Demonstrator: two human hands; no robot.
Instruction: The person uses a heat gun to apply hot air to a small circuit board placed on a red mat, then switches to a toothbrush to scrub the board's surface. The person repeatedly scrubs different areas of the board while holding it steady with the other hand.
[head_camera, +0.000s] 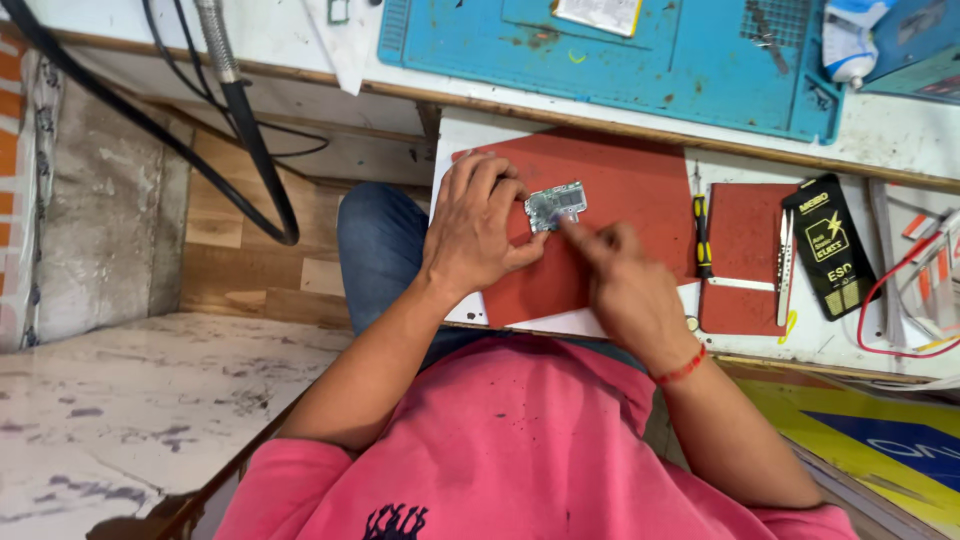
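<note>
1. Head view: the left hand (478, 228) is gripping a small silvery-grey circuit board (556, 206) by its left edge, fingers curled narrow — it is lying on the red rubber mat (640, 180).
2. The right hand (625, 285) is pressing its forefinger onto the board, other fingers folded; a yellow-and-black screwdriver (702, 236) is lying just beside the mat.

Circuit board (556, 206) on mat (640, 190), between hands; screwdriver (702, 236) right of mat; tweezers (785, 266) further right on worktop (860, 130).
</note>
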